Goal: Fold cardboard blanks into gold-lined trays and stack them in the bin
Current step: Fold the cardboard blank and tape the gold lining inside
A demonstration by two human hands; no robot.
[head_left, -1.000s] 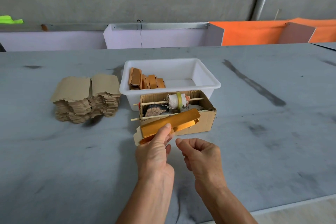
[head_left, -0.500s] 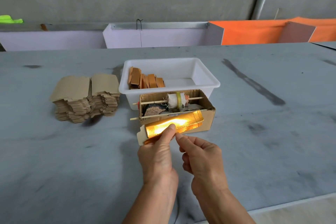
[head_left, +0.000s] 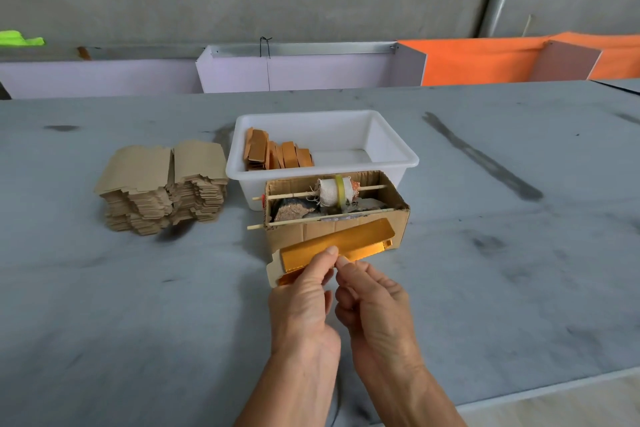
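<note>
A gold-lined cardboard blank (head_left: 341,241) is held in front of me, its shiny gold side facing up and its long edge tilted up to the right. My left hand (head_left: 304,291) grips its near left part, thumb on the gold face. My right hand (head_left: 370,295) pinches the blank's near edge right beside the left thumb. Behind stands the white plastic bin (head_left: 394,149) with several folded gold trays (head_left: 277,152) standing on edge in its left half. A pile of flat brown blanks (head_left: 162,184) lies on the table to the left.
An open cardboard box (head_left: 398,218) with two wooden skewers and a wrapped spool (head_left: 337,191) sits directly against the bin's front, just behind the blank. Grey table (head_left: 519,270) all round; purple and orange panels along the far edge; table edge at lower right.
My right hand has moved up and left from empty air to pinch the blank's near edge beside the left thumb. The blank has turned a little, its bright glare now gone.
</note>
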